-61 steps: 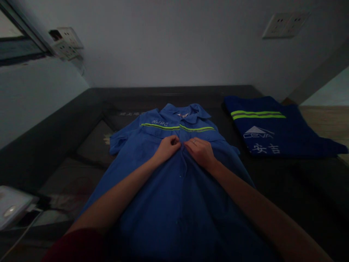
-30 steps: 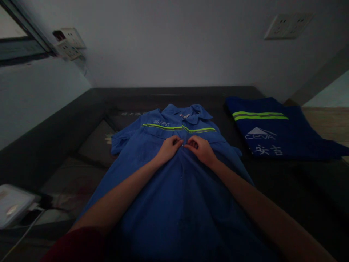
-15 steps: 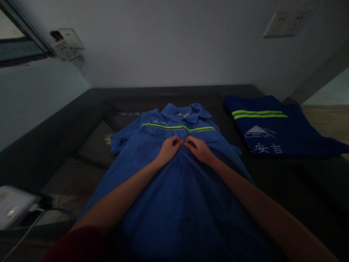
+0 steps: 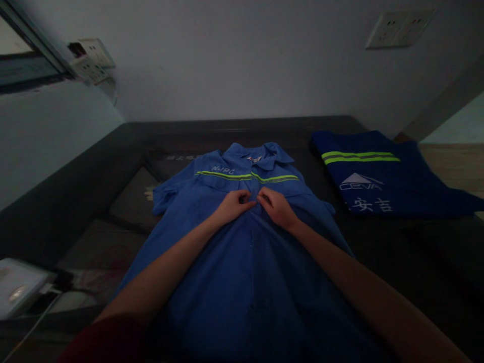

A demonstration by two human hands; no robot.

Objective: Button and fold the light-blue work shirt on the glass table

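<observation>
A blue short-sleeved work shirt [image 4: 212, 252] lies spread out front side up, its collar at the far end. A yellow-green and grey stripe crosses its chest, with white lettering above on the left. My left hand [image 4: 232, 206] is at the middle of the chest, fingers curled and thumb pressed toward the front placket. Opposite it, my right hand [image 4: 278, 205] pinches the placket edge with thumb and fingertips. The fingertips of both hands are close together. Any button between them is too small and dark to make out.
A folded dark blue garment [image 4: 378, 176] with a stripe and white print lies to the right on the dark table [image 4: 234, 126]. At the left edge sits a white box [image 4: 20, 287] with a cable. Sockets [image 4: 401, 29] are on the wall behind.
My left hand has shifted slightly, its thumb now lower and apart from the index finger. The right hand stays nearly in place at the placket.
</observation>
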